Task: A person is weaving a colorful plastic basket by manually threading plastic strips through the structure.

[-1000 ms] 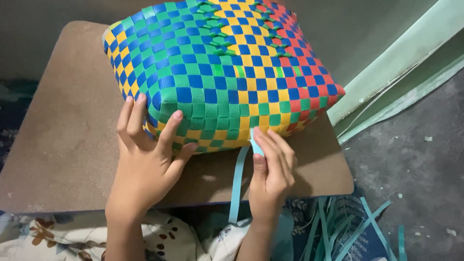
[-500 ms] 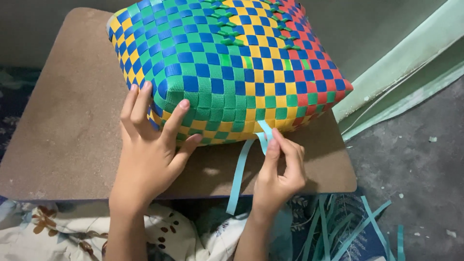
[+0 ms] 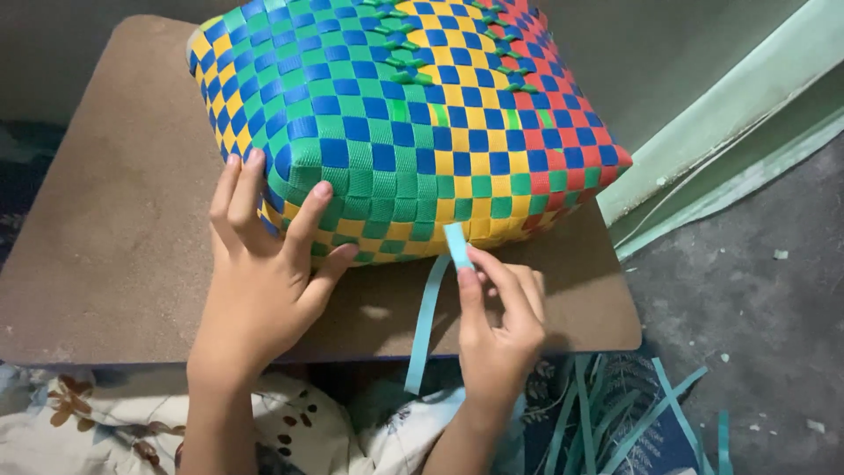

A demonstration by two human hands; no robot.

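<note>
The woven basket (image 3: 413,123) lies on its side on a brown board (image 3: 114,246), its checked face of green, blue, yellow and red strips turned up toward the camera. The left hand (image 3: 264,281) is spread flat against the near lower corner, fingers wide, bracing rather than gripping. The right hand (image 3: 497,321) pinches the end of a light blue strip (image 3: 457,244) between thumb and fingertips, with the tip touching the basket's lower edge; the rest of the strip hangs down off the board's front. More loose strips (image 3: 607,413) lie on the floor to the right.

As I judge it, the step goes well if the strip end is kept flat and untwisted, lined up square with 1 row of the weave, and slid under a crossing strip while the left hand keeps the basket from rocking. A short pinch near the tip gives the best control.
</note>
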